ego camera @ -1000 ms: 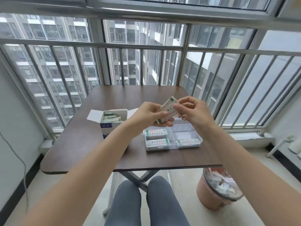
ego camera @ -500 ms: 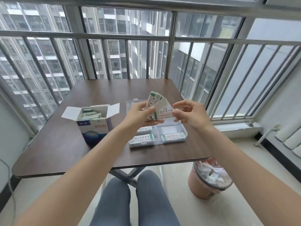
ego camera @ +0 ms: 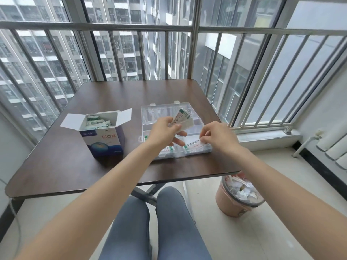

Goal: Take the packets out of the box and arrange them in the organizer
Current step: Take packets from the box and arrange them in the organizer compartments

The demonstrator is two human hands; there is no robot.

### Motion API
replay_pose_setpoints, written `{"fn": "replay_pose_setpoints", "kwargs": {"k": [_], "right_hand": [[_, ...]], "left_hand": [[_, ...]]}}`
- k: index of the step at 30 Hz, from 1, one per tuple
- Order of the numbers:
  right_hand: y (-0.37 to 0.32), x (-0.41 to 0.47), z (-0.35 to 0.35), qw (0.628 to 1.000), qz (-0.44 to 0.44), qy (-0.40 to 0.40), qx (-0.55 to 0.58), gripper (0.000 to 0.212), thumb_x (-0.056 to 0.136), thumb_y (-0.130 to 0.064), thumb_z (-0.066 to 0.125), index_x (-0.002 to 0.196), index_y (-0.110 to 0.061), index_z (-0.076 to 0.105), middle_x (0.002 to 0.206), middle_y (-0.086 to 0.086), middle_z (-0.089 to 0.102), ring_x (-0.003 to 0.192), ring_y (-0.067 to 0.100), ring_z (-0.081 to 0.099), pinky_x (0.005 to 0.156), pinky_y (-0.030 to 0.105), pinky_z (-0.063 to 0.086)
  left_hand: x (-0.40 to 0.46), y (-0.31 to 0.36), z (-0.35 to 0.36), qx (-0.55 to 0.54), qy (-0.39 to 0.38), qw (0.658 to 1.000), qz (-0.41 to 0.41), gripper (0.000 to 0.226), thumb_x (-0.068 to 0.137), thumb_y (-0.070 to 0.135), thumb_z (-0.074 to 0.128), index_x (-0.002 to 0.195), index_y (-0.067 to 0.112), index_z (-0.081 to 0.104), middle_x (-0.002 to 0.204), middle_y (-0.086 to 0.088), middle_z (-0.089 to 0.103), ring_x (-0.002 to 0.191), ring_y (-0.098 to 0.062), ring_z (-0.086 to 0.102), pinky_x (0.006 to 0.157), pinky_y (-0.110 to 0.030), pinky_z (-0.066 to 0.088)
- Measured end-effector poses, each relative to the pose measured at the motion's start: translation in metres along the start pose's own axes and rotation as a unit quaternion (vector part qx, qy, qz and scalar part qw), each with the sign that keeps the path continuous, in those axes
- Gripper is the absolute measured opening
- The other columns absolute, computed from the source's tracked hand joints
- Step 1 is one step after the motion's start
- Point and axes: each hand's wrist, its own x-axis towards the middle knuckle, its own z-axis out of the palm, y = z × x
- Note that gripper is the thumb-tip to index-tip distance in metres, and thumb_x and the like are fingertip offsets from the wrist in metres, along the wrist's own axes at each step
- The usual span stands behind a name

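In the head view, the left hand [ego camera: 163,132] holds a small fan of bandage packets [ego camera: 181,117] just above centre frame, fingers curled round them, likely as a ready supply over the clear plastic organizer [ego camera: 195,126] so each one has a short trip down. The right hand [ego camera: 218,136], right of centre, pinches a single packet [ego camera: 193,143] and lowers it flat into the organizer's near right compartment, lengthwise to match the packets already lying in the near row. The open bandage box [ego camera: 104,136] stands left of centre on the brown bench [ego camera: 62,160], more packets showing inside. Compared with half a second ago, the right hand has drawn one packet from the fan and dropped toward the compartment, while the left remains raised.
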Motion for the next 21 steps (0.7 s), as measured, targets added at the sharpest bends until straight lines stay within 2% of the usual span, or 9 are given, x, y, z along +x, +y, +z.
{"fn": "replay_pose_setpoints", "kwargs": {"k": [6, 12, 13, 15, 17, 19, 21], "right_hand": [[-0.006, -0.002, 0.002, 0.990, -0.039, 0.015, -0.133, 0.004, 0.081, -0.019, 0.068, 0.084, -0.022, 0.067, 0.098, 0.000, 0.068, 0.094, 0.025, 0.062, 0.068, 0.028, 0.036], [-0.010, -0.001, -0.002, 0.980, -0.073, 0.023, -0.185, 0.009, 0.084, -0.023, 0.068, 0.091, -0.019, 0.068, 0.102, 0.000, 0.064, 0.102, 0.022, 0.057, 0.069, 0.028, 0.037], [-0.012, -0.002, -0.004, 0.987, -0.063, 0.030, -0.147, 0.008, 0.085, -0.025, 0.066, 0.090, -0.019, 0.068, 0.098, -0.002, 0.064, 0.098, 0.020, 0.059, 0.070, 0.028, 0.039], [-0.017, -0.004, -0.011, 0.999, -0.024, 0.020, 0.036, 0.009, 0.087, -0.029, 0.063, 0.088, -0.021, 0.068, 0.086, -0.005, 0.066, 0.080, 0.014, 0.061, 0.068, 0.027, 0.044], [-0.025, -0.008, -0.019, 0.969, 0.026, -0.023, 0.245, 0.010, 0.088, -0.028, 0.060, 0.086, -0.021, 0.066, 0.076, -0.002, 0.068, 0.056, 0.008, 0.054, 0.053, 0.023, 0.040], [-0.031, -0.011, -0.026, 0.932, 0.087, -0.073, 0.346, 0.011, 0.089, -0.025, 0.055, 0.087, -0.018, 0.064, 0.069, 0.001, 0.068, 0.045, 0.010, 0.043, 0.044, 0.020, 0.028], [-0.033, -0.013, -0.029, 0.896, 0.134, -0.106, 0.409, 0.010, 0.088, -0.021, 0.050, 0.084, -0.016, 0.058, 0.060, 0.004, 0.067, 0.040, 0.012, 0.041, 0.041, 0.018, 0.025]], "left_hand": [[0.000, -0.005, 0.000, 0.002, 0.000, 1.000, -0.006, 0.021, 0.099, 0.016, 0.043, 0.116, 0.014, 0.054, 0.088, -0.002, 0.072, 0.057, -0.015, 0.068, 0.042, -0.016, 0.041], [-0.001, -0.008, -0.005, -0.045, -0.008, 0.999, -0.012, 0.021, 0.099, 0.016, 0.044, 0.117, 0.013, 0.055, 0.089, -0.002, 0.072, 0.057, -0.013, 0.068, 0.047, -0.015, 0.044], [-0.002, -0.008, -0.006, -0.067, -0.013, 0.998, -0.016, 0.021, 0.099, 0.016, 0.044, 0.116, 0.012, 0.055, 0.090, -0.003, 0.072, 0.057, -0.012, 0.068, 0.048, -0.014, 0.045], [-0.004, -0.007, -0.009, -0.103, -0.025, 0.994, -0.020, 0.020, 0.098, 0.015, 0.047, 0.115, 0.011, 0.056, 0.090, -0.004, 0.072, 0.057, -0.011, 0.068, 0.050, -0.014, 0.047], [-0.005, -0.007, -0.011, -0.120, -0.035, 0.992, -0.020, 0.020, 0.096, 0.014, 0.051, 0.115, 0.010, 0.057, 0.087, -0.004, 0.073, 0.056, -0.011, 0.068, 0.052, -0.015, 0.047], [-0.007, -0.006, -0.011, -0.118, -0.042, 0.992, -0.018, 0.020, 0.094, 0.013, 0.055, 0.114, 0.008, 0.058, 0.085, -0.005, 0.073, 0.052, -0.010, 0.065, 0.049, -0.015, 0.045], [-0.008, -0.005, -0.010, -0.113, -0.044, 0.993, -0.013, 0.021, 0.093, 0.012, 0.056, 0.114, 0.007, 0.057, 0.084, -0.007, 0.073, 0.048, -0.010, 0.063, 0.046, -0.014, 0.044]]}}
